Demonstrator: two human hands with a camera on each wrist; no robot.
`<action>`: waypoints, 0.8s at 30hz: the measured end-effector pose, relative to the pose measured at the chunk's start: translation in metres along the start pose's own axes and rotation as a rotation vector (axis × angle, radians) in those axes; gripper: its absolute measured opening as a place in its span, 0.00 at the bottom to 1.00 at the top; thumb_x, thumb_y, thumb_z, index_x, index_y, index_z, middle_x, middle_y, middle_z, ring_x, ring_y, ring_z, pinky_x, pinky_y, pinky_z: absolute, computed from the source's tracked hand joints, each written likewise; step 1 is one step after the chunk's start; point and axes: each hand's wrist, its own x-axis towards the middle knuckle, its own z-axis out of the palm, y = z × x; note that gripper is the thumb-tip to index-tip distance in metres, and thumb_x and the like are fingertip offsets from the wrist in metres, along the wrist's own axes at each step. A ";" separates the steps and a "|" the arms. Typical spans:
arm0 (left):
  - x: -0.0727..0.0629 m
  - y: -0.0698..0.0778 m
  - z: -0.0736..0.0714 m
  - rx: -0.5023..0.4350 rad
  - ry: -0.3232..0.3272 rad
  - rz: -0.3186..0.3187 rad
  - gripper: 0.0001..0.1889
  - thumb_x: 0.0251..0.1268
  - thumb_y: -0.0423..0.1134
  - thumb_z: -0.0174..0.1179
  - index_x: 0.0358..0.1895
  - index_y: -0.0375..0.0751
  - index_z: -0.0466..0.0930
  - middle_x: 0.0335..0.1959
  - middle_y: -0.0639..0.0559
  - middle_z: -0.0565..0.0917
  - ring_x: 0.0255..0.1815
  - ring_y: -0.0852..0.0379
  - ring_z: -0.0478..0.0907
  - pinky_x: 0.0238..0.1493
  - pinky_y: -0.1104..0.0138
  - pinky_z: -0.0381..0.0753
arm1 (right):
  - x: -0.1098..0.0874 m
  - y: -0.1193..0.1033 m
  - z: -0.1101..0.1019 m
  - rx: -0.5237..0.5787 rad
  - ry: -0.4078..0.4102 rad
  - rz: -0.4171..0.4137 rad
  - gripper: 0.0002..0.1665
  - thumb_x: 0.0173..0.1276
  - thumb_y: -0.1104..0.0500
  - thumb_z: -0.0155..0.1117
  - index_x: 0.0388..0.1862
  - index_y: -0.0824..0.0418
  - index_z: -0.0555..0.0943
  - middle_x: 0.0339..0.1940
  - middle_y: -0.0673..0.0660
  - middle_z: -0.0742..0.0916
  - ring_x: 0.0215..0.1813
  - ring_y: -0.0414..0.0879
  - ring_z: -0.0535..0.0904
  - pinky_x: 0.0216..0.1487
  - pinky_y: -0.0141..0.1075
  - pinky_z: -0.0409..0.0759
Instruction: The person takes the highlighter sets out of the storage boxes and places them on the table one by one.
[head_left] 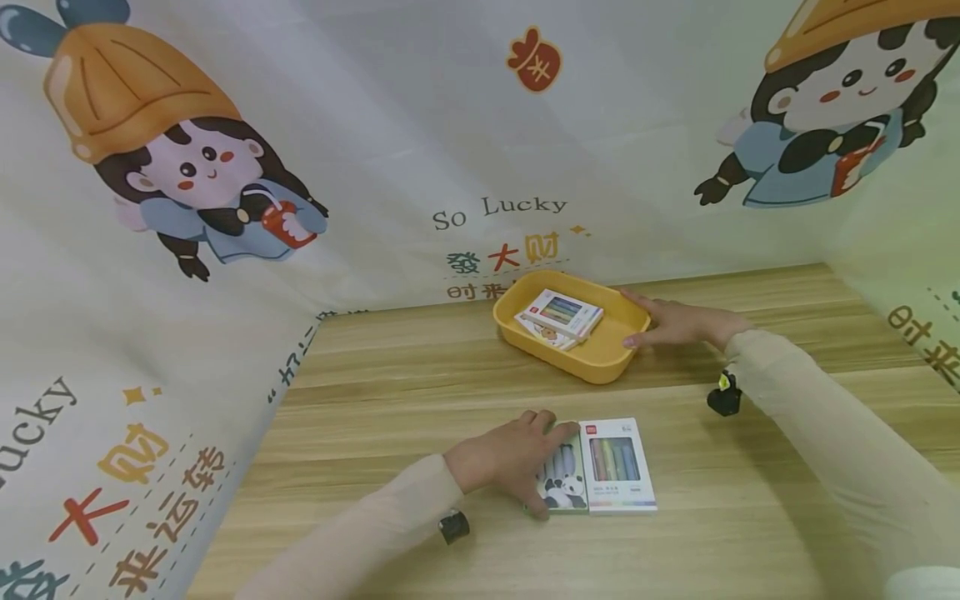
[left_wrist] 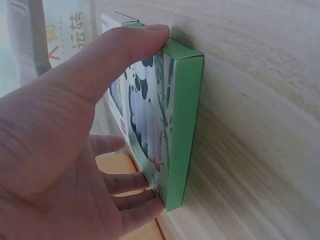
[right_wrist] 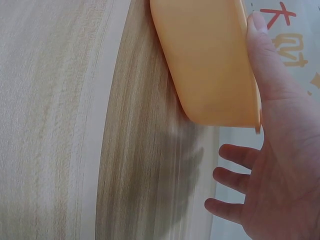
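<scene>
A green panda-print box [head_left: 566,493] lies flat on the wooden table, with pastel sticks showing through its window. My left hand [head_left: 506,457] spans it from above and grips its two ends, the thumb [left_wrist: 157,34] on the near end and fingertips at the far one. Side by side with it lies a white box [head_left: 622,492] with a window of coloured sticks. Farther back, my right hand [head_left: 678,323] holds the right end of a yellow plastic tray [head_left: 547,357], its thumb [right_wrist: 262,47] over the rim. The other right fingers stay outside the tray.
Inside the tray, a white windowed box [head_left: 566,312] lies on top of another box [head_left: 542,332] with a cartoon picture. Behind the tray hangs a printed cloth [head_left: 390,167] that also encloses both sides of the table [head_left: 360,400].
</scene>
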 end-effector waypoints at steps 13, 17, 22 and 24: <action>-0.002 -0.007 -0.020 -0.062 0.034 -0.011 0.61 0.44 0.65 0.73 0.79 0.50 0.48 0.78 0.41 0.58 0.78 0.43 0.57 0.78 0.54 0.62 | -0.001 -0.002 0.000 -0.016 0.001 0.012 0.62 0.66 0.33 0.60 0.82 0.55 0.35 0.81 0.71 0.49 0.78 0.74 0.49 0.75 0.70 0.49; -0.002 -0.010 -0.028 -0.081 0.044 -0.027 0.59 0.47 0.65 0.72 0.80 0.51 0.47 0.79 0.41 0.58 0.79 0.43 0.57 0.78 0.53 0.63 | -0.002 -0.003 -0.001 -0.021 -0.002 0.017 0.62 0.66 0.33 0.59 0.82 0.55 0.35 0.81 0.72 0.50 0.79 0.74 0.49 0.75 0.70 0.49; -0.002 -0.014 -0.033 -0.106 0.056 -0.047 0.58 0.50 0.65 0.70 0.80 0.50 0.46 0.79 0.42 0.57 0.79 0.43 0.57 0.77 0.53 0.63 | -0.002 -0.003 -0.002 -0.018 -0.001 0.000 0.63 0.66 0.33 0.60 0.82 0.56 0.36 0.81 0.72 0.50 0.78 0.74 0.49 0.76 0.69 0.50; -0.002 -0.016 -0.036 -0.107 0.062 -0.050 0.58 0.50 0.65 0.70 0.80 0.48 0.47 0.79 0.42 0.57 0.79 0.43 0.56 0.78 0.53 0.62 | -0.003 -0.002 -0.002 -0.019 0.000 -0.004 0.63 0.65 0.33 0.61 0.82 0.56 0.36 0.81 0.72 0.50 0.78 0.74 0.49 0.75 0.69 0.50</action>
